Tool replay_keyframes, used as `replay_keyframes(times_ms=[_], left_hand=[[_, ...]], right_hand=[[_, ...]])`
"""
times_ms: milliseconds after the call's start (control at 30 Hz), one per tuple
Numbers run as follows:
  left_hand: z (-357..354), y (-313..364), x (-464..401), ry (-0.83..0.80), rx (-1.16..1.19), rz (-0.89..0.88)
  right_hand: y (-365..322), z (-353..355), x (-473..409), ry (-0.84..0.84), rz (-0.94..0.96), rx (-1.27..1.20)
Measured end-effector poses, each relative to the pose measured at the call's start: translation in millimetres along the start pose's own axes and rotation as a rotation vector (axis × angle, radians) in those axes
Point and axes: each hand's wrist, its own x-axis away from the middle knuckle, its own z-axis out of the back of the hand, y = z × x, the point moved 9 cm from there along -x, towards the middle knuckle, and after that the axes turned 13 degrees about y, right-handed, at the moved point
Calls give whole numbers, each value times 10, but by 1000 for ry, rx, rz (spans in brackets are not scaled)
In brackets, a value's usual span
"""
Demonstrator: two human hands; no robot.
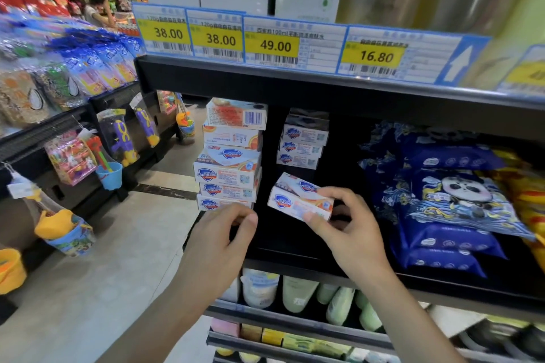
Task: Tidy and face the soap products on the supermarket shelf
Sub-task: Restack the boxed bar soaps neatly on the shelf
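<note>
A tall stack of white Safeguard soap boxes (228, 168) stands at the left end of the black shelf (295, 267). A shorter stack of soap boxes (302, 144) sits further back in the middle. My right hand (348, 224) grips a white soap box (298, 197), tilted, in front of the shelf gap between the stacks. My left hand (228, 231) has curled fingers at the bottom box of the tall stack; whether it pinches that box is unclear.
Blue panda wet-wipe packs (451, 203) lie to the right on the same shelf. Yellow price tags (274, 44) line the shelf above. Bottles and pouches (295, 292) fill the shelves below. Toys hang on a rack (88, 156) across the aisle at left.
</note>
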Motion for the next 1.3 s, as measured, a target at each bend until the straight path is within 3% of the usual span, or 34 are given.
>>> replay_keyframes(times_ms=[233,367,500,633,800,900,1000,1100,1300], left_hand=[[-193,82,12,-181,450,485],[-272,157,54,-284,579,584],[-265,169,62,-288,625,562],[-239,204,49,-267,641,496],[-190,239,42,-260,720,421],[-182,280,54,-280,732,353],[-189,329,73,-304,750,298],[-178,361,84,-315,772,264],[-155,378,100,-326,795,226]], right_hand=[[-258,96,436,-91,214,-64],[-300,104,513,-92,241,-67],[-324,122,528,-97,267,12],[-274,153,514,-96,139,91],[-170,189,475,-82,-280,-170],[-134,95,503,-169,-574,-329],[-146,0,547,-308,-741,-412],[-176,-48,550,-397,-762,-433],[-179,-82,517,-407,-748,-434]])
